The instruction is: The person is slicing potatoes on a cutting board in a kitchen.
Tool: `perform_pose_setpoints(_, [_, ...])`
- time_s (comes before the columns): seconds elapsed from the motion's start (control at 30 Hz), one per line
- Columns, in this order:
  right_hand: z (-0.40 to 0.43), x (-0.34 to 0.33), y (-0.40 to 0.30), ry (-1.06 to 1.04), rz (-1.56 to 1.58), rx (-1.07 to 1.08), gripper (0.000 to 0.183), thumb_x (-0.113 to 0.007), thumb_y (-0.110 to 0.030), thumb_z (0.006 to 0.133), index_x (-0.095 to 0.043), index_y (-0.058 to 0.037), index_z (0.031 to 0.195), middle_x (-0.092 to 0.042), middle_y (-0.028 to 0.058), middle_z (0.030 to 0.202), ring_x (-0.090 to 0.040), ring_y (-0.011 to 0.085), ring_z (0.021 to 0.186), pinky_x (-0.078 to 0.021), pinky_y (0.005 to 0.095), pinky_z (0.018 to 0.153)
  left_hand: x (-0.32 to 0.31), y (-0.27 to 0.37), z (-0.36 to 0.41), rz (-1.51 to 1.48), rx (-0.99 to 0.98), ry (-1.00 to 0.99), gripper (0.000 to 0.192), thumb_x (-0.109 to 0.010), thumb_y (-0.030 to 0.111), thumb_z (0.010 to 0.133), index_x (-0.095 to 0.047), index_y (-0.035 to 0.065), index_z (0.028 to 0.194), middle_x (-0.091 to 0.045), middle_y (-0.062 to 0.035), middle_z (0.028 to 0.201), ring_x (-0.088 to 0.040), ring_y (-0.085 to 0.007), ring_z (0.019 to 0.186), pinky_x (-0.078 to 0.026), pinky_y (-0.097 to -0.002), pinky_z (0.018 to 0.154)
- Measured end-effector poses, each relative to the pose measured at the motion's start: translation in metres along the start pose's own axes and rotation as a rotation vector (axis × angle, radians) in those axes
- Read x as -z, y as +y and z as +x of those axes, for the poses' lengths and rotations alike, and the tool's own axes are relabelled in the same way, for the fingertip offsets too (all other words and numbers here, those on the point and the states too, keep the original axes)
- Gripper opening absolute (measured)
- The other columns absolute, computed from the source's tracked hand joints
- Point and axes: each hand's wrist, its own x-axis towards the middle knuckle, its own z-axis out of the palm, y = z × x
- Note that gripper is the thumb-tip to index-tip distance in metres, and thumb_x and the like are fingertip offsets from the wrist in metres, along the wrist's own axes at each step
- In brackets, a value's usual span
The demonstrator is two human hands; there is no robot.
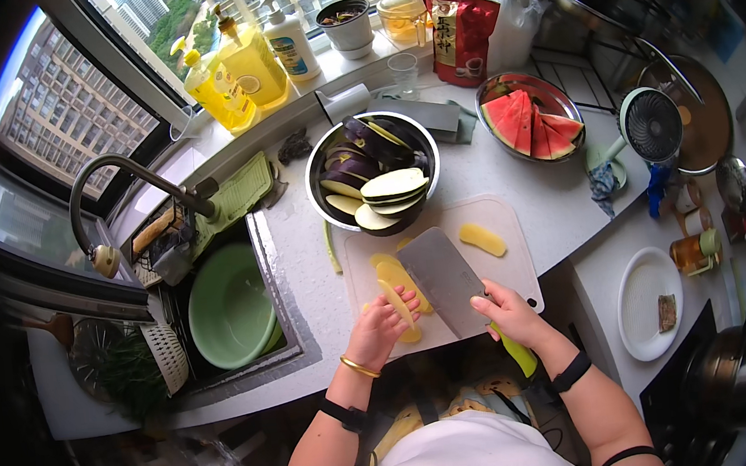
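My right hand [510,312] grips a cleaver [443,280] with a green handle, its wide blade lying over the white cutting board [499,211]. My left hand [385,319], palm up, holds a thin yellow slice [396,300], which looks like potato, at the board's left side. More yellow slices [387,271] overlap between that hand and the blade. One potato slice [482,239] lies apart, right of the blade. Touching the board's far edge, a steel bowl [430,138] holds sliced eggplant [395,183] with dark purple skin.
A sink with a green basin [226,314] is at left under a curved faucet [127,163]. Watermelon wedges [524,124] fill a metal bowl at right, near a small fan [651,124]. A second cleaver [419,115] lies behind the eggplant bowl. Soap bottles [252,62] stand on the sill.
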Motion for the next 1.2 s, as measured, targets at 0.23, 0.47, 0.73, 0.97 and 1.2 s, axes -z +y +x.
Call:
perform_pose_setpoints(0.23, [-0.017,0.025,0.011,0.17,0.008,0.024,0.018,-0.051,-0.019,0.1,-0.055,-0.0068,0.113,-0.045,-0.003,0.08,-0.043,0.0063,0.057,-0.0427,0.0223,0.047,0.014,0.013,-0.001,0.26,-0.103,0.118,0.039,-0.048,0.009,0.097,-0.046,-0.0026,0.135,-0.06,-0.0198,0.127,-0.063,-0.0263,0.114,-0.05,-0.0372,0.099])
perform_pose_setpoints(0.47, [-0.037,0.037,0.015,0.282,0.051,0.069,0.016,-0.052,-0.017,0.1,-0.056,-0.0053,0.11,-0.05,-0.0014,0.08,-0.043,0.0067,0.051,-0.0413,0.0232,0.045,0.006,0.024,0.021,1.031,-0.568,0.262,0.01,-0.063,-0.002,0.086,-0.062,0.0042,0.094,-0.07,-0.0075,0.099,-0.068,-0.0178,0.087,-0.054,-0.0318,0.08])
perform_pose_setpoints(0.73, [-0.049,0.038,0.024,0.316,0.061,0.07,0.014,-0.053,-0.017,0.099,-0.055,-0.0048,0.105,-0.051,-0.0007,0.08,-0.045,0.0068,0.051,-0.0411,0.0236,0.044,-0.005,0.038,0.04,1.884,-1.174,-0.055,0.02,-0.07,0.004,0.072,-0.063,0.0142,0.087,-0.062,-0.0008,0.099,-0.057,-0.0218,0.097,-0.042,-0.0387,0.091])
perform_pose_setpoints(0.97, [-0.056,0.046,0.033,0.345,0.038,0.068,0.013,-0.053,-0.017,0.099,-0.054,-0.0048,0.102,-0.049,-0.0006,0.076,-0.045,0.0065,0.051,-0.0406,0.0238,0.043,0.004,0.037,0.032,1.878,-1.037,-0.052,0.026,-0.067,0.001,0.072,-0.064,0.0144,0.094,-0.061,-0.0018,0.101,-0.057,-0.0225,0.098,-0.041,-0.0381,0.092])
perform_pose_setpoints(1.2, [-0.059,0.048,0.034,0.306,0.015,0.062,0.017,-0.051,-0.021,0.101,-0.054,-0.0073,0.109,-0.049,-0.0029,0.081,-0.046,0.0045,0.06,-0.0429,0.0213,0.046,-0.013,0.064,0.047,2.066,-0.919,-0.231,0.031,-0.073,0.009,0.073,-0.063,0.0153,0.101,-0.061,-0.0014,0.107,-0.055,-0.0219,0.107,-0.035,-0.0409,0.1])
